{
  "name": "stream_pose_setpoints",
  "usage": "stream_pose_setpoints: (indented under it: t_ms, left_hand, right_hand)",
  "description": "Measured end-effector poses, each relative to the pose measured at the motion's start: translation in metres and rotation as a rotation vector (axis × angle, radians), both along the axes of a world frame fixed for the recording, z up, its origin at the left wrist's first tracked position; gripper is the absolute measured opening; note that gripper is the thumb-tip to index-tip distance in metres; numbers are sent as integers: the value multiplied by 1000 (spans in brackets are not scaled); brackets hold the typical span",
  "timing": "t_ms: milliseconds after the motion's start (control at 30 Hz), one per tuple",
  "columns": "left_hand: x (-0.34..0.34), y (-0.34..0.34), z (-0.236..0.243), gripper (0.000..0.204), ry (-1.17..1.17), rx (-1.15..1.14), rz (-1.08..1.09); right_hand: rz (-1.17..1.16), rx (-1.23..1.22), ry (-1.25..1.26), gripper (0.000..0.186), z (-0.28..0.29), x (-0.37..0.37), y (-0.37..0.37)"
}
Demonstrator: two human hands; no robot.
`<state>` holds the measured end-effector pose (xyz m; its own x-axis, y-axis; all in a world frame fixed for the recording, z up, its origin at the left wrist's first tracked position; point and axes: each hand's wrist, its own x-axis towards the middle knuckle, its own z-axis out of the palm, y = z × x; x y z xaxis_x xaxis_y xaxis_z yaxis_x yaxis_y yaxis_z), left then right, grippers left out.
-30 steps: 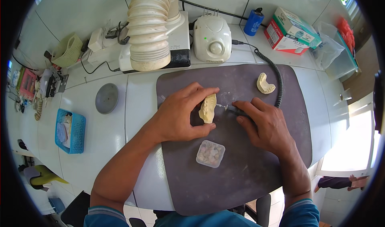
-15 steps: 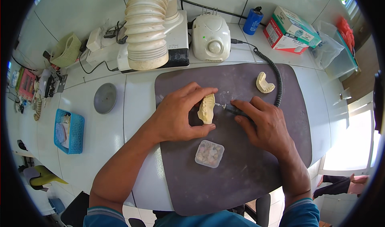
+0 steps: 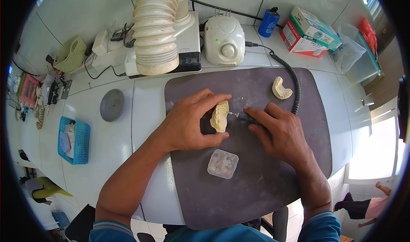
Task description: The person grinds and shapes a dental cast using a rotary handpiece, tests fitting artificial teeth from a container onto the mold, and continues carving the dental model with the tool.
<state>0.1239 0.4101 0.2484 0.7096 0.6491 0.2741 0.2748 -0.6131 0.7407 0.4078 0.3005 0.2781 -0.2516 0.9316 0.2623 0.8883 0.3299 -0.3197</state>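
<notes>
A cream plaster dental model (image 3: 219,117) stands on edge between the thumb and fingers of my left hand (image 3: 190,122), over the dark mat (image 3: 247,190). My right hand (image 3: 279,128) grips a dental handpiece (image 3: 246,117) like a pen. Its thin bur tip points left and meets, or nearly meets, the model's right side. A second, horseshoe-shaped plaster model (image 3: 282,88) lies at the mat's far right. Close in front of my left hand is a small clear box (image 3: 223,163) of little pale pieces.
Behind the mat stand a white control unit (image 3: 224,41) with a coiled cord (image 3: 294,77) and a ribbed extraction hose (image 3: 156,32). A grey dish (image 3: 112,105) and blue basket (image 3: 73,140) sit left. Boxes (image 3: 308,32) and a blue can (image 3: 269,22) stand far right.
My right hand and the handpiece have shifted very slightly left. My left hand and the model stay almost still. A person at the far right has moved an arm.
</notes>
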Motion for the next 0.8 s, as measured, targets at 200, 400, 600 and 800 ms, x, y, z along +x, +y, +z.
stream_pose_setpoints:
  t_ms: [200,400,600,800]
  left_hand:
    - [-1,-1,2,84,15,-25,-2]
    - [0,0,3,83,26,-23,-1]
    - [0,-1,1,83,19,-3,2]
    - [-1,-1,2,84,34,-7,1]
  right_hand:
    - [9,-9,-1,36,3,-1,0]
    - [23,-20,-2,38,5,0,-1]
    - [17,-10,-9,37,4,-1,-1]
    - [-41,-22,25,38,2,-4,-2]
